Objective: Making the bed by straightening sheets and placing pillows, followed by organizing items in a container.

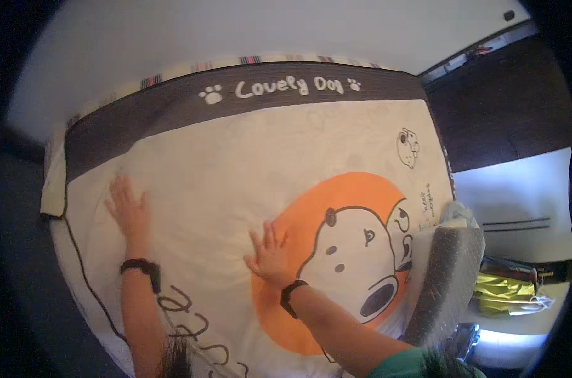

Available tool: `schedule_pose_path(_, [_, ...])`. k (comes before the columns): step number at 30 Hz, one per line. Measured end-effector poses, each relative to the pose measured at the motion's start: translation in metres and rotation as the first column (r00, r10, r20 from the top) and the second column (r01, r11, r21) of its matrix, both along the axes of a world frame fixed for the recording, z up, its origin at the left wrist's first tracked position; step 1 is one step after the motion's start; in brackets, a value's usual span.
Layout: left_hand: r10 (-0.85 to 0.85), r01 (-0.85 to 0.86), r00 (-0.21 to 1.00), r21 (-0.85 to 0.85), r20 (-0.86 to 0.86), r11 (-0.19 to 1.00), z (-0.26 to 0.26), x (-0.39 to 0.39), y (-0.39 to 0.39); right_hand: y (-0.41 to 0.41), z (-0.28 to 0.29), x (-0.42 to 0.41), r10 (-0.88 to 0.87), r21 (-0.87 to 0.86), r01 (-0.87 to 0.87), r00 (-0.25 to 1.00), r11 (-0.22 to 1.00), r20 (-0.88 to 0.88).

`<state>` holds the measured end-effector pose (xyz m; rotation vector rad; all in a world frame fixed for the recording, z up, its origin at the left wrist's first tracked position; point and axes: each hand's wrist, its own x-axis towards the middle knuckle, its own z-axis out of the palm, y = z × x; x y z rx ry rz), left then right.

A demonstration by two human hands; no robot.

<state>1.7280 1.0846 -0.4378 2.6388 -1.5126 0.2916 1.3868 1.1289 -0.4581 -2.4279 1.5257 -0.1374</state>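
A large cream bed sheet (205, 175) with a dark brown band, an orange circle and a cartoon dog print covers the bed before me. My left hand (127, 203) lies palm down on its plain cream part at the left, fingers spread, holding nothing. Flat on the sheet at the orange circle's left edge rests my right hand (269, 253), its fingers apart and nothing in it. Each wrist wears a dark band. Slight creases run through the fabric between the hands.
A grey speckled padded block (448, 279) stands at the bed's right side, with a pale plastic bag (458, 215) behind it. Further right is a yellow bag (503, 293). A pale wall (267, 28) rises beyond the bed's far edge.
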Motion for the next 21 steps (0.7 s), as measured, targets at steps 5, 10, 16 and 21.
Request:
schedule_pose_path(5, [-0.050,0.048,0.999,-0.102,-0.018,0.994,0.003,0.002,-0.010,0.000,-0.001,0.001,0.002,0.005,-0.002,1.000,1.000,0.016])
schedule_pose_path(10, [-0.038,0.036,0.999,-0.136,-0.012,0.990,-0.011,0.011,-0.009,0.000,0.001,0.006,-0.010,-0.020,0.009,0.999,1.000,-0.031])
schedule_pose_path(16, [-0.046,0.050,0.998,-0.148,0.030,0.988,-0.017,0.015,-0.009,-0.011,0.008,0.008,0.007,0.022,-0.005,0.996,1.000,-0.089])
schedule_pose_path(21, [-0.070,0.068,0.998,-0.203,-0.003,0.977,-0.022,0.014,-0.011,-0.079,0.012,0.023,0.066,-0.070,-0.069,0.997,0.995,-0.047])
